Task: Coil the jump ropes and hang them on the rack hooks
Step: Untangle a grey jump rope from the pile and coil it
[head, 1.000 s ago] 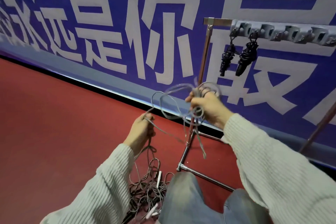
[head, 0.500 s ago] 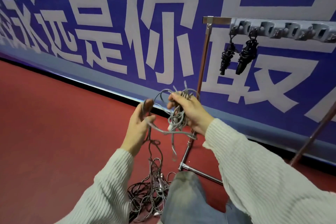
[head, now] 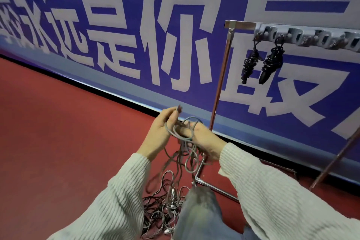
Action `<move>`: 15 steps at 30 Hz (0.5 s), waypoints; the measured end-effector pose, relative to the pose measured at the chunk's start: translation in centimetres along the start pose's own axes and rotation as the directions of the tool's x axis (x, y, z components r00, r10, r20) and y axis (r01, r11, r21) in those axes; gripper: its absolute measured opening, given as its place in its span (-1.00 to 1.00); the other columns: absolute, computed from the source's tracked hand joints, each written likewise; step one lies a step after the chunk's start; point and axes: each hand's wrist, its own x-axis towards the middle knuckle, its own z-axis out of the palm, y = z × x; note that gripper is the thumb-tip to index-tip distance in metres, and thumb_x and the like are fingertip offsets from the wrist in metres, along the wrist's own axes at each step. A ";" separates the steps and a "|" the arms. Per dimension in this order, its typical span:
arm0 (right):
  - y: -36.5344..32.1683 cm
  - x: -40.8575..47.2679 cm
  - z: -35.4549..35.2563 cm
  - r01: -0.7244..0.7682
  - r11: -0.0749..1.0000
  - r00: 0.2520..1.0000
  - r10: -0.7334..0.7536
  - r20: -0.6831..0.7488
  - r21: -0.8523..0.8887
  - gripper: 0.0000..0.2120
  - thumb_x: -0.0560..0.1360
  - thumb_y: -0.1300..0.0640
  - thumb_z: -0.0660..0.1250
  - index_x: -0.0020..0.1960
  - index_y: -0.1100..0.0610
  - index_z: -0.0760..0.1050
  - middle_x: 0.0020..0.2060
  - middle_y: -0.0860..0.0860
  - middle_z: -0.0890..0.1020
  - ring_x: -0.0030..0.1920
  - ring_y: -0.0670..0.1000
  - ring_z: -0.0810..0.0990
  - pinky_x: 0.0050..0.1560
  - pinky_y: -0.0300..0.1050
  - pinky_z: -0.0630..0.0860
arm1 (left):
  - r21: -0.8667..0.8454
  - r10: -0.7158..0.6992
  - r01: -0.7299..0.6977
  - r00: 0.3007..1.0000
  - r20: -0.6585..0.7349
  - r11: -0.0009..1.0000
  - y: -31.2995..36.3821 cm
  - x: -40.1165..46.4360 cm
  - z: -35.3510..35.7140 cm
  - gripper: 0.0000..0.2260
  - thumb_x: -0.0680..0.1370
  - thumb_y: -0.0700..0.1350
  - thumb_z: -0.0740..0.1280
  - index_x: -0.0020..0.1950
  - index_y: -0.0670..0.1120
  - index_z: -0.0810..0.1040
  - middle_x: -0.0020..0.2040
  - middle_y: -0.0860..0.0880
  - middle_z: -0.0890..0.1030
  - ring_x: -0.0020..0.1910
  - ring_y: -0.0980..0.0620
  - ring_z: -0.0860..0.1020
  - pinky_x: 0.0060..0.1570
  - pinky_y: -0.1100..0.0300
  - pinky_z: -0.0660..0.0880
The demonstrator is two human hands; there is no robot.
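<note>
Grey jump rope (head: 182, 132) loops between both hands, left hand (head: 162, 132) and right hand (head: 204, 141) gripping it.

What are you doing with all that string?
It's a grey jump rope, being wound into a coil. The right hand holds the loops and the left hand pinches the rope beside them. More ropes lie tangled in a pile on the red floor. Two black ropes hang coiled on the rack hooks; the other hooks in view are free.
</note>
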 end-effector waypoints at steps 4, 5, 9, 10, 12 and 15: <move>-3.0 -0.4 -0.5 0.006 0.961 0.997 0.014 -0.071 0.277 -0.80 0.67 0.14 0.26 -0.02 0.25 0.55 -0.44 -0.05 0.51 -0.51 -0.09 0.43 -0.48 -0.19 0.39 | -0.308 -0.086 0.162 0.965 0.247 0.937 -3.0 -1.5 -4.0 -0.41 0.54 -0.27 0.34 0.57 -0.05 0.33 0.47 -0.07 0.49 0.47 -0.01 0.43 0.43 0.06 0.36; -3.6 -0.4 -0.6 0.016 0.926 0.996 0.016 -0.083 0.378 -0.83 0.67 0.14 0.26 -0.02 0.19 0.55 -0.43 -0.05 0.51 -0.53 -0.10 0.44 -0.51 -0.21 0.41 | -0.337 -0.116 0.203 0.958 0.263 0.919 -3.9 -2.2 -4.5 -0.33 0.49 -0.25 0.35 0.59 0.02 0.29 0.51 -0.02 0.45 0.51 0.03 0.38 0.48 0.02 0.28; -6.8 -0.2 -1.7 0.052 0.751 0.996 0.009 -0.089 0.659 -0.84 0.68 0.06 0.23 0.02 0.12 0.51 -0.39 -0.04 0.47 -0.53 -0.08 0.45 -0.53 -0.22 0.45 | 0.074 -0.314 0.309 0.873 0.374 0.948 -8.0 -6.1 -3.0 -0.39 0.51 -0.13 0.36 0.49 0.25 0.26 0.37 0.34 0.37 0.39 0.34 0.35 0.44 0.18 0.16; -7.8 -0.2 -1.9 0.063 0.708 0.997 -0.017 -0.073 0.703 -0.83 0.70 0.05 0.21 0.02 0.11 0.49 -0.38 -0.05 0.46 -0.52 -0.09 0.45 -0.54 -0.22 0.45 | 0.204 -0.386 0.328 0.817 0.429 0.922 -9.5 -7.0 -2.1 -0.45 0.54 -0.17 0.33 0.42 0.29 0.30 0.34 0.38 0.37 0.34 0.39 0.34 0.42 0.18 0.16; -9.2 -0.1 -2.5 0.092 0.625 0.995 -0.086 -0.048 0.775 -0.83 0.71 0.06 0.17 -0.01 0.09 0.45 -0.36 -0.05 0.43 -0.52 -0.11 0.44 -0.59 -0.24 0.42 | 0.375 -0.493 0.344 0.748 0.444 0.861 -12.7 -7.8 -0.1 -0.63 0.57 -0.15 0.35 0.29 0.24 0.47 0.29 0.26 0.52 0.23 0.31 0.47 0.38 0.15 0.32; -10.6 0.2 -4.4 0.190 0.611 0.980 -0.166 -0.109 0.769 -0.80 0.70 0.03 0.18 -0.05 0.06 0.48 -0.38 -0.07 0.44 -0.49 -0.12 0.42 -0.56 -0.26 0.35 | 0.571 -0.510 0.324 0.837 0.199 0.755 -18.6 -8.4 1.3 -0.92 0.63 -0.10 0.28 -0.04 0.04 0.53 -0.11 0.07 0.64 -0.20 0.13 0.56 0.03 0.07 0.59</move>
